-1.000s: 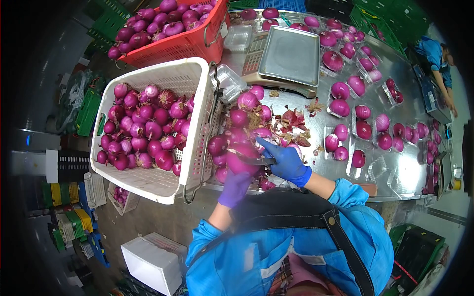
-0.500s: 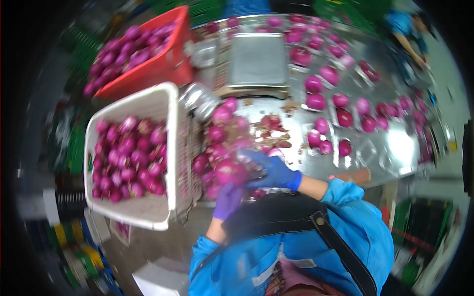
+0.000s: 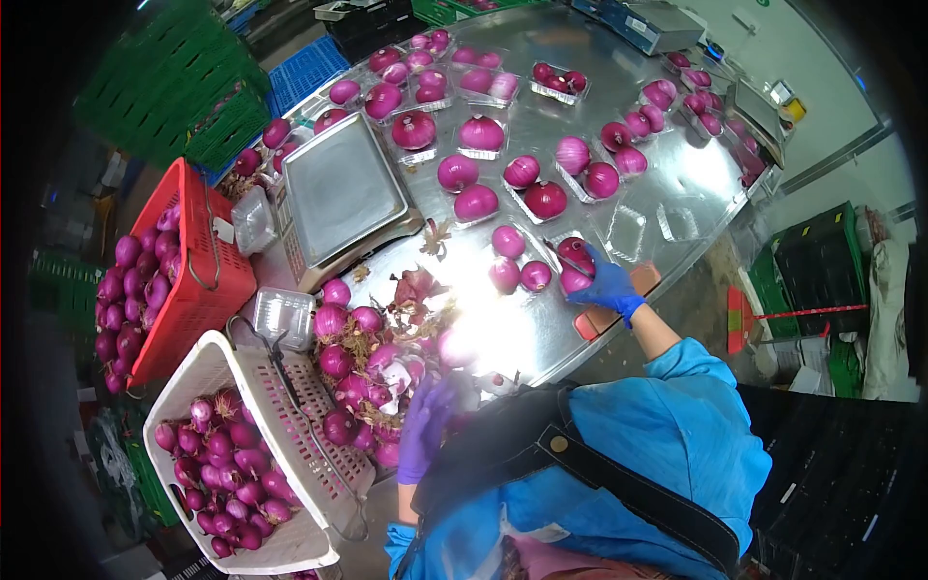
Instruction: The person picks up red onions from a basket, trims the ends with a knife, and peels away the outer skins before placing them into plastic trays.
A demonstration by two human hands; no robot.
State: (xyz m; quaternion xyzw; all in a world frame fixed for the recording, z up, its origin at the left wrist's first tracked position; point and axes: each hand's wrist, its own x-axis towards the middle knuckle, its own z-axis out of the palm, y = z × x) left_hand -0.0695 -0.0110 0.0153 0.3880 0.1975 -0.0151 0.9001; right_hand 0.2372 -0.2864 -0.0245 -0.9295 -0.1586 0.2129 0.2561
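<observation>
My right hand (image 3: 609, 288), in a blue glove, is at the near side of the metal table with its fingers round a red onion (image 3: 577, 276). Another red onion (image 3: 572, 249) lies just beyond it, in the same clear tray. My left hand (image 3: 425, 425), in a purple glove, is beside the near edge of a heap of red onions (image 3: 353, 391) and dry peel. Motion smears its fingers, and whether anything is between them is hidden.
A white crate (image 3: 343, 464) and a red crate (image 3: 198, 304), both holding onions, stand at the left. A scale (image 3: 343, 184) is behind the heap. Several packed onion trays (image 3: 546, 198) spread across the table; empty clear trays (image 3: 626, 232) lie at the right.
My hands, together on a large onion before, have parted. The right has moved right to the tray; the left remains near the heap. The view has turned, showing more of the table's right side.
</observation>
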